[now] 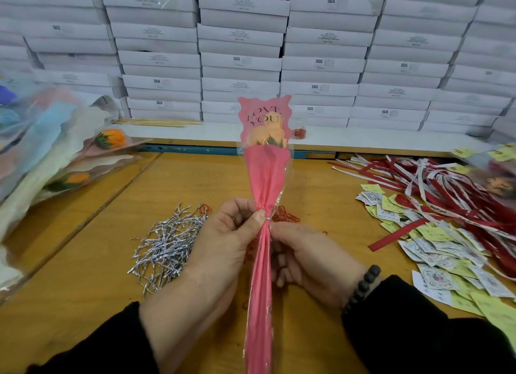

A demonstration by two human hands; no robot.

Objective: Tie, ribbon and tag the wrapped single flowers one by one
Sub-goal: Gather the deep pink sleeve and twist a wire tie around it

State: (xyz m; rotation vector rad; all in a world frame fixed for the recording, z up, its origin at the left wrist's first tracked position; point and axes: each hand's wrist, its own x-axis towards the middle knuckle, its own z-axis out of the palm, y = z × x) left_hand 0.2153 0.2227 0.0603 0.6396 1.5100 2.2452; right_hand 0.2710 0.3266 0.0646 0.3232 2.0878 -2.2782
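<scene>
Pink-wrapped flower (265,175), upright, "LOVE YOU" sleeve, neck cinched with silver wire.

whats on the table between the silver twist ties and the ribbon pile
In the head view, the hands holding the pink wrapped flower, and red clips behind them, between the twist ties and ribbons.

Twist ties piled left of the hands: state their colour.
Metallic silver twist ties, clearest in the head view.

Black long sleeves (418,326) on both arms, dark beaded bracelet (363,287) on right wrist
</scene>
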